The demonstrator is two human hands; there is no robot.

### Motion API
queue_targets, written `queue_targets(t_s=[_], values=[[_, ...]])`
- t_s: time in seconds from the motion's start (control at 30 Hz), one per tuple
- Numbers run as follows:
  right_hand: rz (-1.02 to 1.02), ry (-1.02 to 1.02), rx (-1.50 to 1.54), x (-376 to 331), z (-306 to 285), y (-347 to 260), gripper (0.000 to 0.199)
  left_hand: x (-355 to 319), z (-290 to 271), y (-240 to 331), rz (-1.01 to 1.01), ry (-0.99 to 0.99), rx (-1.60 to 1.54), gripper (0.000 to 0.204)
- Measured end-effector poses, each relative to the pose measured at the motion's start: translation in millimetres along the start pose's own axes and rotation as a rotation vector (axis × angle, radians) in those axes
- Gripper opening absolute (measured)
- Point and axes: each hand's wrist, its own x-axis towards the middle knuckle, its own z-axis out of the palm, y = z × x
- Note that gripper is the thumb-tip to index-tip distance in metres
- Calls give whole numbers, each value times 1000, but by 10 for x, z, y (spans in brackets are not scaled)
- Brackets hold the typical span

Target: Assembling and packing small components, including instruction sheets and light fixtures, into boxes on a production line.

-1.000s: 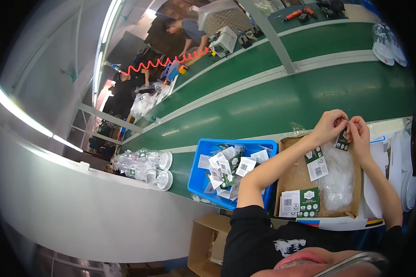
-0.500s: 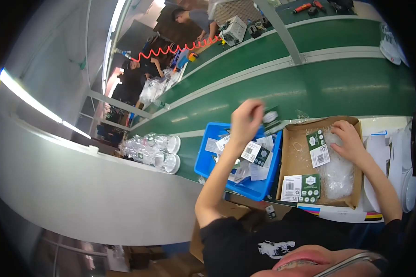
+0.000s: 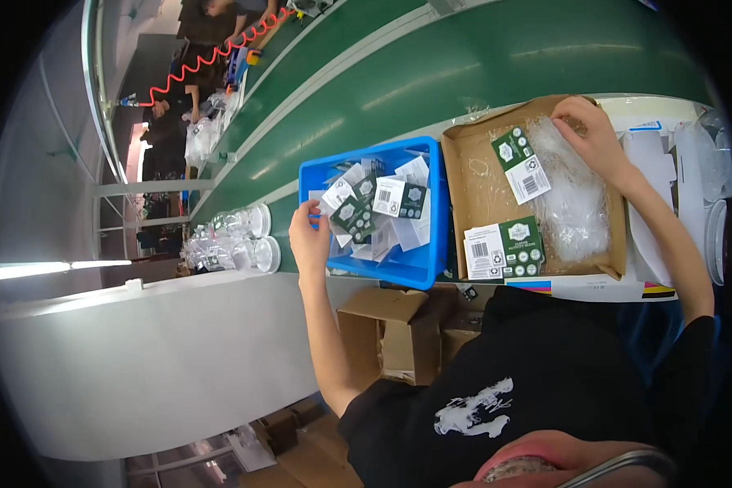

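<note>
My left hand [image 3: 309, 236] is at the left rim of a blue plastic bin [image 3: 435, 211]. Its fingers are curled together at the rim, beside the contents; what they hold, if anything, is hidden. Green-and-white printed cards [image 3: 389, 197] and clear bags lie loosely inside the bin. To the right, my right hand [image 3: 590, 138] reaches over the far edge of a shallow cardboard tray [image 3: 480, 130], fingers closed on the top of a pile of clear plastic bags [image 3: 576, 211]. Left of that pile, one printed card [image 3: 522, 167] lies tilted, and more cards [image 3: 503, 249] sit near the tray's front.
Clear plastic containers with white round ends [image 3: 248, 240] lie left of the bin. A green bench surface [image 3: 382, 89] runs behind. White round parts [image 3: 714, 236] stand at far right. An open carton [image 3: 382, 325] is below the bench. Two people work beyond a red coiled hose [image 3: 207, 61].
My left hand has moved left and down, from the bin's far right side to its left rim. The blurred green card beside it is gone from there. My right hand remains at the bags.
</note>
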Motion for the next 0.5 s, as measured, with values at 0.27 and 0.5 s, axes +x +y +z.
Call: queue_targets(t_s=[0.27, 0.5], values=[[308, 124, 408, -110, -54, 24, 13, 351, 136, 549, 117, 60, -39, 33], [275, 140, 415, -84, -36, -22, 11, 811, 157, 388, 197, 119, 182, 15]])
